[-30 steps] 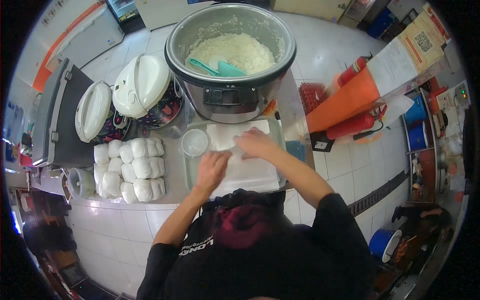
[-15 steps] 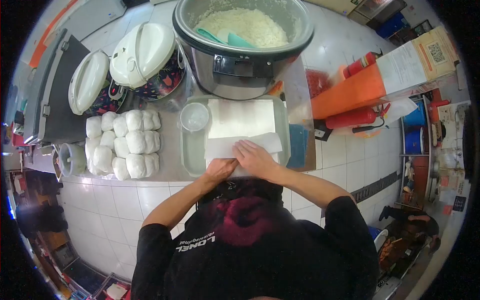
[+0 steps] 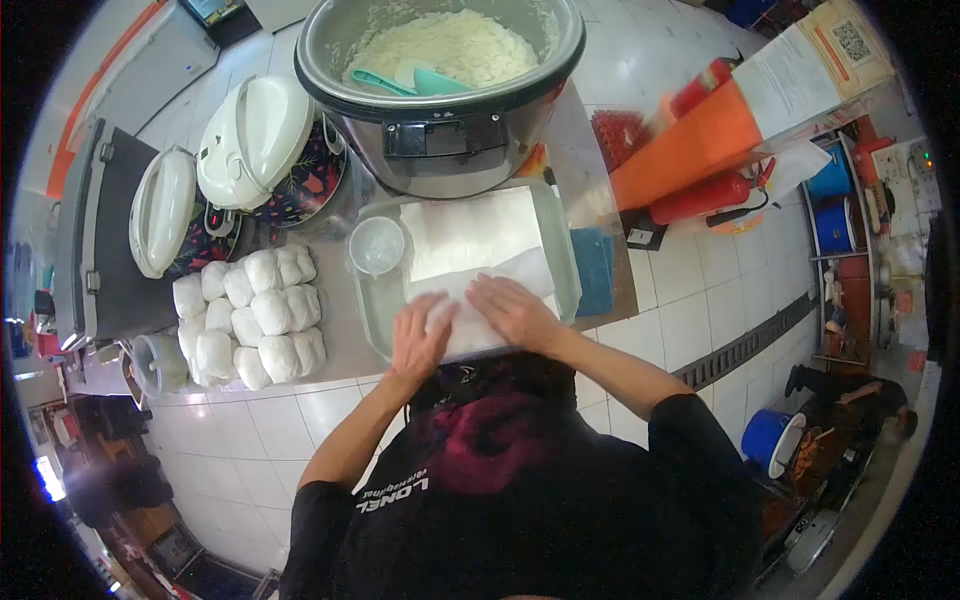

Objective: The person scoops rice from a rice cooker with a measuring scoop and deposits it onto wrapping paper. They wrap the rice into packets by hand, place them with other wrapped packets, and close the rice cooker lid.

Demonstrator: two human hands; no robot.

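Observation:
On a pale green tray [image 3: 374, 318] lie white paper sheets [image 3: 470, 232], with a folded white sheet [image 3: 515, 272] over their near part. My left hand [image 3: 423, 330] rests on the left side of that folded sheet, its fingers apart and slightly blurred. Flat on the sheet's middle lies my right hand [image 3: 508, 308], fingers stretched out. Neither hand grips anything visible. A small clear bowl [image 3: 377, 246] stands at the tray's upper left. Beyond the tray is a large cooker [image 3: 445, 140] of white rice [image 3: 450, 48], with a teal scoop [image 3: 438, 82] in it.
Wrapped white bundles [image 3: 270, 305] are stacked left of the tray, before two lidded pots [image 3: 255, 140] [image 3: 165, 215]. A plastic tub [image 3: 158, 362] stands near the table's left edge. A blue cloth [image 3: 592, 270] lies right of the tray. A person [image 3: 850, 385] is at far right.
The near sheet has been folded over the paper and now lies flatter. My left hand has moved up onto the sheet and spread its fingers. The camera view has shifted.

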